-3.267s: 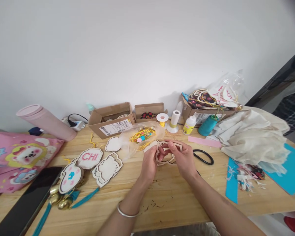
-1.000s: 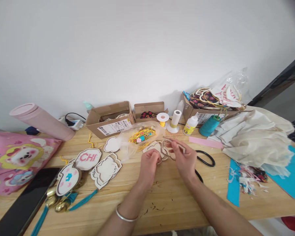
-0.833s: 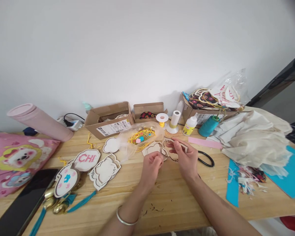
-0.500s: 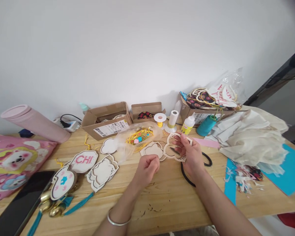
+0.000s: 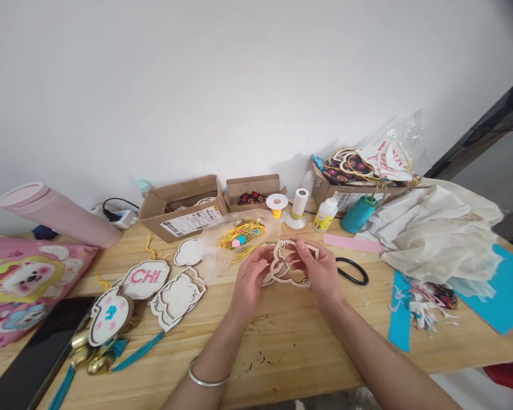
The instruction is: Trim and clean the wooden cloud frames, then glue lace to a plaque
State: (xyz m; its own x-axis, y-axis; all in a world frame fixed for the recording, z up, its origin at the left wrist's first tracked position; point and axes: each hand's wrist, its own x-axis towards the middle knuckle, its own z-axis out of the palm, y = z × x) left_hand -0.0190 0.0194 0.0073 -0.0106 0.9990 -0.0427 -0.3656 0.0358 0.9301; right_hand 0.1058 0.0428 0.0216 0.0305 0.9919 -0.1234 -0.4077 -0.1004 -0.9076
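Note:
A pale wooden cutout frame (image 5: pixel 276 267), curvy in outline with an open middle, is held up between both hands above the table. My right hand (image 5: pixel 324 274) pinches its right side, thumb in front. My left hand (image 5: pixel 248 282) has its fingers curled at the frame's left edge, fingertips partly hidden behind it. Just beyond my right hand lies the black loop handle (image 5: pixel 354 272) of a pair of scissors, the rest covered by the hand. Left of my hands, stacked wooden cutouts (image 5: pixel 179 299) rest on the tabletop, with a cloud-shaped piece (image 5: pixel 188 252) behind them.
Cardboard boxes (image 5: pixel 183 219) line the wall. A glue bottle (image 5: pixel 325 215), ribbon spool (image 5: pixel 277 204) and teal thread cone (image 5: pixel 359 215) stand at the back. Cream fabric (image 5: pixel 440 228) is heaped right. A phone (image 5: pixel 38 347), CHI plaque (image 5: pixel 146 279) and pink tumbler (image 5: pixel 60 213) are left.
My left hand has opened from a fist and moved up to the frame's left edge. My right hand has brought the frame left and slightly lower.

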